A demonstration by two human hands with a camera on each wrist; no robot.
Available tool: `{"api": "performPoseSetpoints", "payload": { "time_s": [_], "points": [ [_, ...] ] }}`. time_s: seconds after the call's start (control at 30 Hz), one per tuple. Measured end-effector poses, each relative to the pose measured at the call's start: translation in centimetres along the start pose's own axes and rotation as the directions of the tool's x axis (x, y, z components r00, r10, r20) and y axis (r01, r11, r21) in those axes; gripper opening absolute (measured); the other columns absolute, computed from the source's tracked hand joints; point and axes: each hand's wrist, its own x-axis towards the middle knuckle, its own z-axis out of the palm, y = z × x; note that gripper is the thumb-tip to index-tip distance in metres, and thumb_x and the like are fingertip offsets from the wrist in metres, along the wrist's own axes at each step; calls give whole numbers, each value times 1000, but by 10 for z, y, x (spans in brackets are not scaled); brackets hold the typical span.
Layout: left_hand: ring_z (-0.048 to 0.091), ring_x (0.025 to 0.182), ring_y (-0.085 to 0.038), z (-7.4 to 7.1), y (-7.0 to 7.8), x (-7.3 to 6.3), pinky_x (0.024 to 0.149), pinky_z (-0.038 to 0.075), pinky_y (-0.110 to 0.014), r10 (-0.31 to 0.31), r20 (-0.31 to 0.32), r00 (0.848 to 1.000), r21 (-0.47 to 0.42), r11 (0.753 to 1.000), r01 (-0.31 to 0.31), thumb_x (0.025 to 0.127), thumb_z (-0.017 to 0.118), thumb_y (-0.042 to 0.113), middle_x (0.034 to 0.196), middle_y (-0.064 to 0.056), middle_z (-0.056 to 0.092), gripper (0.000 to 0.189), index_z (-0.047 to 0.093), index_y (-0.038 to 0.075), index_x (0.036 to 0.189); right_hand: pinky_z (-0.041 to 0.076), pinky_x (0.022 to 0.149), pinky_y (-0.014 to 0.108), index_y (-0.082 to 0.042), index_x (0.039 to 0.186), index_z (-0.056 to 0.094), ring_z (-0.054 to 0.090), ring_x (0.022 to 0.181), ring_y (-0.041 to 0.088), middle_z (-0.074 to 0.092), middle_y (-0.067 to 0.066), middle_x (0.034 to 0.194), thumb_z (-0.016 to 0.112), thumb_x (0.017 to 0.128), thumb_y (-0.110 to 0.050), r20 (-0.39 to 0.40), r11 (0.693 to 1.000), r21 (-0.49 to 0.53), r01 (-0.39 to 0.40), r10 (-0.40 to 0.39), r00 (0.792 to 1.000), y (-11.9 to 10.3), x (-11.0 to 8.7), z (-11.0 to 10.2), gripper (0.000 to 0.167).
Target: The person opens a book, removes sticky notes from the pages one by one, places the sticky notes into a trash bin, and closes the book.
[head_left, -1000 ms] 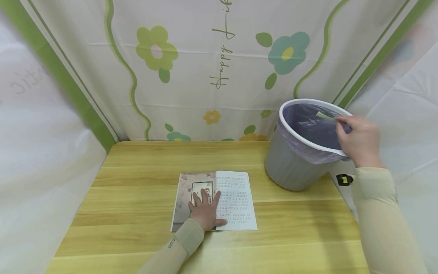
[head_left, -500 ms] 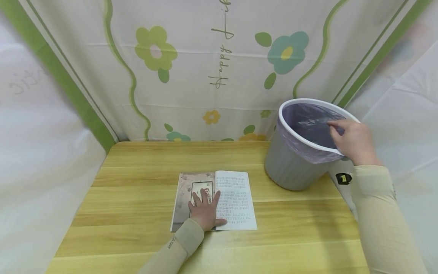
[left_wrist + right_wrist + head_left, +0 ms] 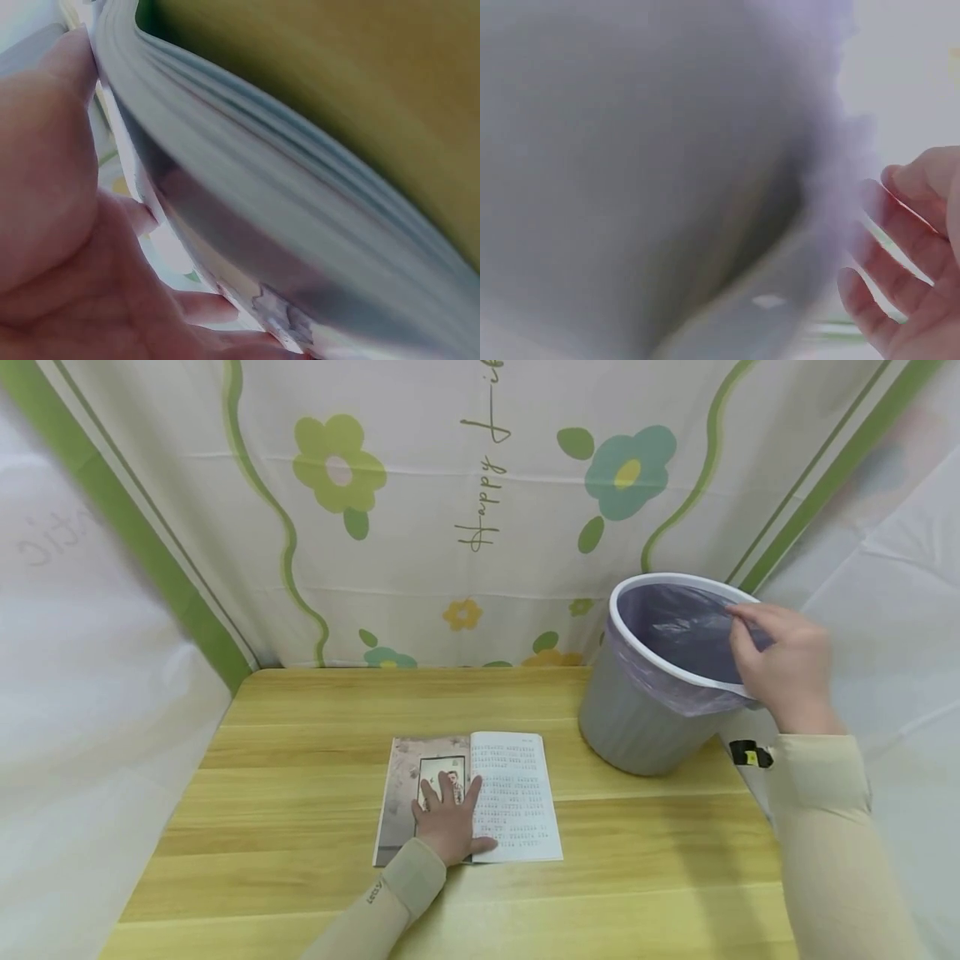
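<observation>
My left hand (image 3: 447, 828) lies with fingers spread on an open book (image 3: 517, 793), across the picture page and the fold. Seen from the left wrist, the hand (image 3: 90, 225) is against the book's pages (image 3: 247, 180). At the right, my right hand (image 3: 791, 664) is over the near right rim of a grey trash can (image 3: 641, 727). A thin purple trash bag (image 3: 678, 639) lines it. In the right wrist view, the loosely bent fingers of that hand (image 3: 922, 255) are beside the blurred can (image 3: 630, 150). Nothing shows between them.
The wooden table (image 3: 300, 793) carries the book near its front middle and the trash can at its far right corner. A flowered cloth (image 3: 420, 527) hangs behind. A small black and yellow object (image 3: 750, 754) is by the right sleeve.
A pale green slip at my right fingertips one second ago is out of sight now. The right hand went left over the can, then back to the right. The left hand stayed still.
</observation>
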Motion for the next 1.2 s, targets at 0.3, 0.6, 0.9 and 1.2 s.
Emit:
{"api": "performPoseSetpoints", "payload": {
  "time_s": [0.3,0.6,0.9,1.2],
  "points": [
    [17,135,-65,-2,-11,5,99,30,-74,23,91,996,-75,997,-16,77,54,82,157,-33,16,107,17,26,160,46,92,17,-1,98,79,65,97,4,75,15,96,67,87,-10,-159,979,194,55,-24,987,-69,-22,-7,18],
    [15,135,-65,-9,-14,4,101,29,-74,51,105,993,-143,989,-36,78,58,77,157,-33,15,106,18,24,160,49,74,14,-1,101,77,66,77,13,75,6,92,69,85,5,220,942,334,-34,-43,974,-86,-96,38,19],
    [7,137,-65,-12,-16,3,104,22,-74,74,139,988,-218,975,-42,81,57,75,158,-33,10,106,14,21,161,55,83,45,-2,129,64,67,100,30,69,15,117,60,101,-27,697,788,152,-597,343,630,-83,-172,86,38],
    [-1,139,-62,-14,-20,1,107,15,-74,78,170,982,-283,959,-27,83,57,73,160,-31,5,103,13,23,161,54,88,48,1,140,53,63,111,36,65,21,122,59,101,-34,790,650,84,-756,419,448,-100,-212,122,52]
  ]
}}
